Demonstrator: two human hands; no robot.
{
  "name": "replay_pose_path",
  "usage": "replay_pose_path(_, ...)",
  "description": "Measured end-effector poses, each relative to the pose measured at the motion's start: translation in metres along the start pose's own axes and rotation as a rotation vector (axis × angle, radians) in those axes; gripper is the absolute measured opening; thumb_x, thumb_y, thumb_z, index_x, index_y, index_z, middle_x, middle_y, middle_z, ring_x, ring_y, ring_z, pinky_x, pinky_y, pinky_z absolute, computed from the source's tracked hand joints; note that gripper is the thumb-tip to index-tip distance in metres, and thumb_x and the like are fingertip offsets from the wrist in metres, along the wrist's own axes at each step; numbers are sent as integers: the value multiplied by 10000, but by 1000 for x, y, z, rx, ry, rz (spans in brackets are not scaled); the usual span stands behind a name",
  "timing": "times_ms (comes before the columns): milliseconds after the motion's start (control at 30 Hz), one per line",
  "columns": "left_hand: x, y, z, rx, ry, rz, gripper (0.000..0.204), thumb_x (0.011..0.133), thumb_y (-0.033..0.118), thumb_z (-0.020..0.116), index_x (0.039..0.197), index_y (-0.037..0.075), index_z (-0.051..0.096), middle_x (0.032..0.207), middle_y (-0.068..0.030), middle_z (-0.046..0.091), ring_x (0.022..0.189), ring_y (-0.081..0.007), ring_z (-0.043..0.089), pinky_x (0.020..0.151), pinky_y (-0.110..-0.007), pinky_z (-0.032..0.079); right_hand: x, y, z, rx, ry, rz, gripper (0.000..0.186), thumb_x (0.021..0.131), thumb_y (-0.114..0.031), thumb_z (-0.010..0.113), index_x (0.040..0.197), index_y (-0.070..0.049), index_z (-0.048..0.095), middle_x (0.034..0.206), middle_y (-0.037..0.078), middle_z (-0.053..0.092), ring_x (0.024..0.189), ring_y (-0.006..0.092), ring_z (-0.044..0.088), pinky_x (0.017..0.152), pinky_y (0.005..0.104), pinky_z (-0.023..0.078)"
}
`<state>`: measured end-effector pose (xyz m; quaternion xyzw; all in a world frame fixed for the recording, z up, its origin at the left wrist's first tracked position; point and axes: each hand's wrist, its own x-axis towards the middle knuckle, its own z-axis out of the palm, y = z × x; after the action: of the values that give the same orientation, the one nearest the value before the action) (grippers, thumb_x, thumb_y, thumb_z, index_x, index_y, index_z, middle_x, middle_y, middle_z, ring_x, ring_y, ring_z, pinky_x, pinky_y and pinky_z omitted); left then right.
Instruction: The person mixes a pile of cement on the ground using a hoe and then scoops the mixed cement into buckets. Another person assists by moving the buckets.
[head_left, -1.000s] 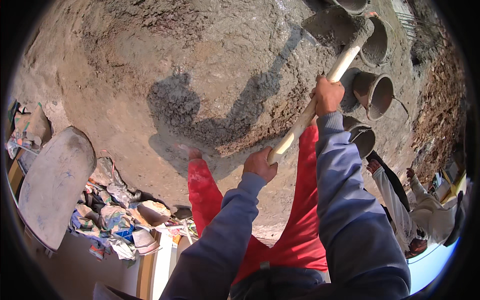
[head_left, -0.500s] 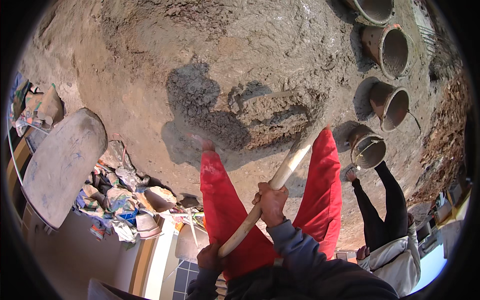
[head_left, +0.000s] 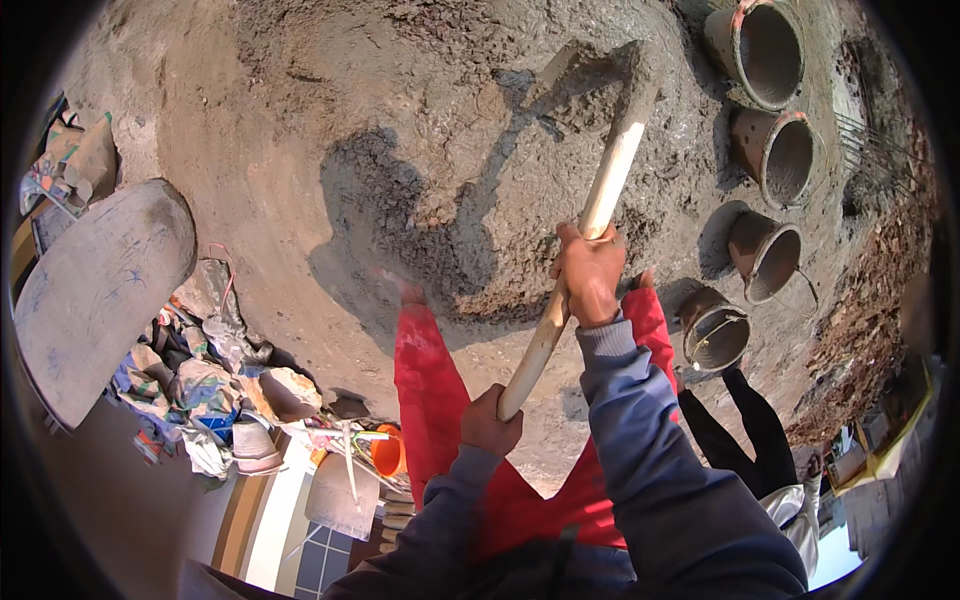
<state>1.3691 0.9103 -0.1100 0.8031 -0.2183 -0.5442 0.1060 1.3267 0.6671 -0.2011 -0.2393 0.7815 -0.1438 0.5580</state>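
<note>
Both hands are clamped on a pale wooden shovel handle [head_left: 585, 235], well apart along it. The left hand [head_left: 490, 422] wraps the butt end near 6 o'clock; the right hand [head_left: 590, 275] grips the shaft higher up, just right of centre. The handle's long axis runs from the 6 o'clock hand up toward 1 o'clock, its far end buried in the wet grey concrete [head_left: 400, 130] — the blade itself cannot be seen. Red trouser legs [head_left: 430, 380] stand in the mix below the hands. Four mud-caked buckets [head_left: 765, 255] line the 2 o'clock edge (mouths open), and another person's dark legs [head_left: 745, 430] stand at 4 o'clock.
</note>
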Motion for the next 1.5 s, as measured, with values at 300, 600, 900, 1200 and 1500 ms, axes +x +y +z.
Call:
replay_pose_path(300, 132, 107, 62, -75, -101, 84, 333, 790, 185, 686, 1076, 53, 577, 873, -179, 680, 830, -343, 680, 740, -402, 535, 178, -90, 3, -677, 73, -117, 319, 770, -224, 663, 852, 84, 664, 706, 142, 692, 625, 234, 710, 617, 337, 586)
replay_pose_path(600, -29, 96, 21, 134, -256, -219, 367, 820, 198, 628, 1115, 13, 512, 909, -223, 660, 870, -382, 663, 763, -447, 511, 126, 105, -32, -407, -377, 371, 263, 859, -194, 582, 940, 54, 614, 742, 144, 668, 652, 266, 672, 596, 380, 552)
replay_pose_path(900, -69, 233, 56, -7, -337, 195, 721, 835, 164, 570, 1412, -112, 237, 1088, -370, 563, 933, -487, 622, 828, -501, 499, 118, 39, -132, 168, -620, 601, 87, 913, -111, 504, 844, -58, 504, 604, 18, 473, 482, 158, 458, 447, 317, 447)
replay_pose_path(1200, -156, 414, 116, 85, -510, 760, 785, 861, 442, 652, 1414, -51, 392, 803, -223, 535, 545, -285, 582, 487, -370, 500, 104, -54, -360, 668, -640, 764, 138, 908, -101, 512, 804, -87, 422, 597, -19, 440, 464, 92, 427, 429, 231, 430)
replay_pose_path(1500, -119, 412, 107, 140, -750, 900, 793, 785, 188, 675, 1450, -54, 317, 837, -183, 546, 595, -334, 565, 568, -406, 489, 69, -140, -504, 793, 21, 154, 127, 880, -61, 549, 947, -57, 441, 694, -4, 468, 505, 69, 467, 409, 230, 453)
